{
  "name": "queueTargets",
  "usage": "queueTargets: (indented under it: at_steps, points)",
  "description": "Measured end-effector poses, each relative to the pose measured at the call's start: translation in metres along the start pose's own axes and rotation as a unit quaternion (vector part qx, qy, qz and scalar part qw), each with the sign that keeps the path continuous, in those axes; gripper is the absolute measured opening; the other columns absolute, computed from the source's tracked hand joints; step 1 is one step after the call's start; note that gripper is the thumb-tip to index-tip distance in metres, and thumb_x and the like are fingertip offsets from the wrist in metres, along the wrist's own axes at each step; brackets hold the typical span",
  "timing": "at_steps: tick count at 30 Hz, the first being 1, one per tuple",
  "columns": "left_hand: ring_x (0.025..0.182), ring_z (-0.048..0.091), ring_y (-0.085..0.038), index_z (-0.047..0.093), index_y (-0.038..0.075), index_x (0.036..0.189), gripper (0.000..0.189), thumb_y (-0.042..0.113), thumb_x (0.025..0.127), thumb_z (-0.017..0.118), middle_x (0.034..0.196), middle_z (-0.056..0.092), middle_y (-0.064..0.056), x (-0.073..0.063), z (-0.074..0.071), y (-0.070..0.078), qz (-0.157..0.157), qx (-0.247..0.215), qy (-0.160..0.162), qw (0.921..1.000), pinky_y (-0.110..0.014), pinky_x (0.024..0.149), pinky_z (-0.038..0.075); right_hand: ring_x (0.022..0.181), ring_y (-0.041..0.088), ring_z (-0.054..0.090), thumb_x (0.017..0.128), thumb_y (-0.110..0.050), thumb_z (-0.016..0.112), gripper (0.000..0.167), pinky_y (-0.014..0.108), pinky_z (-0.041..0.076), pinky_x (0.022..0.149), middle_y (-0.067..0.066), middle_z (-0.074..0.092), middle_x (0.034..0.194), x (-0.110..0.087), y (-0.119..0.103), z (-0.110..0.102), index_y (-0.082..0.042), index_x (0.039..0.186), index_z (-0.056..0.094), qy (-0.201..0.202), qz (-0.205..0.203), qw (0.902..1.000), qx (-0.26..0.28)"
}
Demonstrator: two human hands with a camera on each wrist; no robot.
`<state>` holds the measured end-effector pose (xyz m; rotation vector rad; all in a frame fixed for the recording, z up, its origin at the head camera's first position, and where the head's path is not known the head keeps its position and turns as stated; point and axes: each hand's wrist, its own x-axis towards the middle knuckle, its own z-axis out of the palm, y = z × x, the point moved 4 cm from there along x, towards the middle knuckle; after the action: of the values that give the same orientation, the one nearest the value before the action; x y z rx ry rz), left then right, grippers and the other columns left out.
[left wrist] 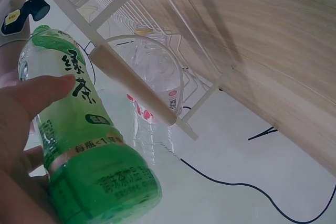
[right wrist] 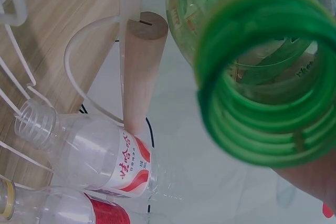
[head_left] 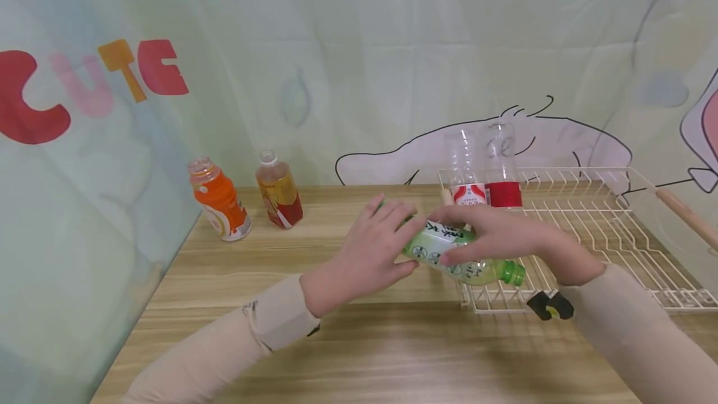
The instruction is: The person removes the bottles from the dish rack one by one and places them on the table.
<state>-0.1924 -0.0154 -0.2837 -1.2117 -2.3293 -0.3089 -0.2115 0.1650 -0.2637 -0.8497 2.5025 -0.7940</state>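
Note:
Both hands hold a green tea bottle point(head_left: 434, 243), tilted with its green neck toward the lower right. My right hand point(head_left: 499, 232) grips it around the label, thumb on the near side and fingers over the far side. My left hand point(head_left: 373, 251) holds the base end; in the left wrist view its thumb point(left wrist: 47, 93) lies across the label. In the right wrist view the bottle's green mouth point(right wrist: 273, 77) faces the camera, uncapped. Two clear bottles, one with a red-and-white label point(head_left: 468, 193) and one with a red label point(head_left: 503, 193), stand upright at the rack's back left corner.
A white wire rack point(head_left: 617, 248) with wooden handles point(head_left: 687, 217) fills the table's right side. An orange-wrapped bottle point(head_left: 219, 201) and a bottle with a yellow-and-red label point(head_left: 279, 195) stand at the back left. A printed curtain point(head_left: 291, 98) hangs behind the wooden table point(head_left: 359, 354).

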Motion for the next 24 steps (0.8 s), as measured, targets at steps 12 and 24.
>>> queueTargets:
  at_steps: [12, 24]
  points:
    - [0.113, 0.053, -0.023, 0.056, 0.011, 0.129, 0.06, 0.022, 0.075, 0.079, 0.121, 0.061, -0.007, -0.002, 0.0028, -0.0014, 0.005, -0.004, 0.005, 1.0, -0.043, 0.099, 0.039, 0.101, 0.022, 0.054, 0.085, -0.034, 0.071, 0.062, 0.029, 0.053, 0.075, 0.005, 0.056, 0.121, 0.0022, -0.001, 0.0008, -0.011, 0.138, 0.049, -0.001, -0.008, 0.9999, -0.007]
    - [0.113, 0.054, -0.025, 0.058, 0.011, 0.123, 0.053, 0.022, 0.076, 0.08, 0.12, 0.06, -0.009, -0.0001, 0.001, -0.0073, -0.01, -0.011, 0.02, 0.9997, -0.049, 0.102, 0.039, 0.103, 0.023, 0.055, 0.086, -0.035, 0.071, 0.058, 0.031, 0.053, 0.077, 0.005, 0.058, 0.121, -0.0009, -0.0049, -0.0089, -0.013, 0.135, 0.052, 0.03, -0.008, 0.9995, -0.006]
